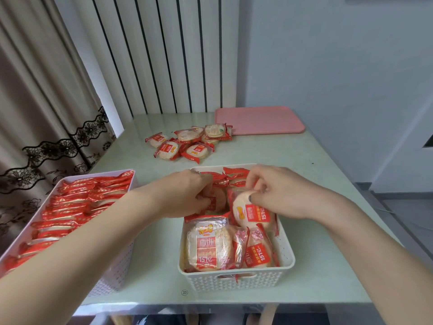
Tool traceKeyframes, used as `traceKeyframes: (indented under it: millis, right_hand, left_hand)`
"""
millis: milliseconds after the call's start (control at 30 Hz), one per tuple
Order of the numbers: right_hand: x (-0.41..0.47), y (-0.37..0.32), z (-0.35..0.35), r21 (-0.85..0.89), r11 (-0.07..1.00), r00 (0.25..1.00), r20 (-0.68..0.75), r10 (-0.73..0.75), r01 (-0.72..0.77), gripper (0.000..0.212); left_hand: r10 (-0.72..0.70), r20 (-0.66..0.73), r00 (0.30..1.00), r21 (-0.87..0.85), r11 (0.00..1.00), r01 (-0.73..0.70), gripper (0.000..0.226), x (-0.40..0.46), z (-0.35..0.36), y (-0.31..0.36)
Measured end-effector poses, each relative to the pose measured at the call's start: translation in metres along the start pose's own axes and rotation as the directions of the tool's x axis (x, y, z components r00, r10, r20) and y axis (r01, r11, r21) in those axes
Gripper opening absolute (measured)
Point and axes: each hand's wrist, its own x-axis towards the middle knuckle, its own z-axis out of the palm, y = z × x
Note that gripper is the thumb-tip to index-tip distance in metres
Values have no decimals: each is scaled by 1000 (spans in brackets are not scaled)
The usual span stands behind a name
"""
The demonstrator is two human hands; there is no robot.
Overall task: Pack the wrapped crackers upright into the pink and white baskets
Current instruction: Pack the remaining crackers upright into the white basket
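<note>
I am filling the white basket (287, 250) near the front edge of the tabletop. My right hand (276, 191) pinches a wrapped cracker (251, 211) by its top, standing it among the others; my left hand (187, 193) is curled around the packs (214, 200) beside it. The pink basket (121, 261) at the left edge looks full. Next I should seat this one upright, then fetch from the loose pile (187, 143) toward the far edge.
</note>
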Motion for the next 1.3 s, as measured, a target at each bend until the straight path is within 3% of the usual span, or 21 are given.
traceKeyframes:
  millis: [100, 200, 300, 433, 667, 900, 1133, 1200, 1300]
  right_hand:
    - [-5, 8, -3, 199, 980, 995, -93, 47, -28, 30]
    - [-3, 11, 1, 245, 969, 985, -167, 44, -2, 47]
    - [0, 10, 10, 174, 983, 976, -216, -28, 67, 69]
    - [3, 2, 21, -58, 983, 965, -187, -185, 177, 85]
    - [10, -10, 30, -489, 849, 957, -87, -277, 202, 78]
    - [15, 2, 40, -673, 692, 931, -13, -364, 261, 86]
    - [16, 4, 40, -697, 657, 913, -9, -408, 287, 61]
    - [15, 9, 40, -688, 670, 903, -49, -427, 279, 55]
    - [13, 14, 40, -686, 678, 897, -85, -435, 264, 48]
  left_hand:
    - [-37, 39, 999, -12, 999, 37, 34, 0, 2, 0]
    - [-36, 96, 995, 24, 999, 34, 38, 3, 3, 5]
    - [12, 150, 989, 96, 995, -27, 43, 4, 0, 10]
    - [22, 209, 978, 156, 986, -56, 53, 5, -5, 12]
    - [94, 131, 987, 111, 988, -109, 40, 2, -4, 18]
    - [80, 72, 994, -31, 996, -78, 41, -2, 3, 14]
    - [-36, -80, 996, -157, 987, 23, 37, -2, 14, 15]
    - [-91, -88, 992, -73, 994, 85, 30, -7, 11, 18]
    - [-69, -111, 991, 263, 960, 97, 26, -11, 8, 23]
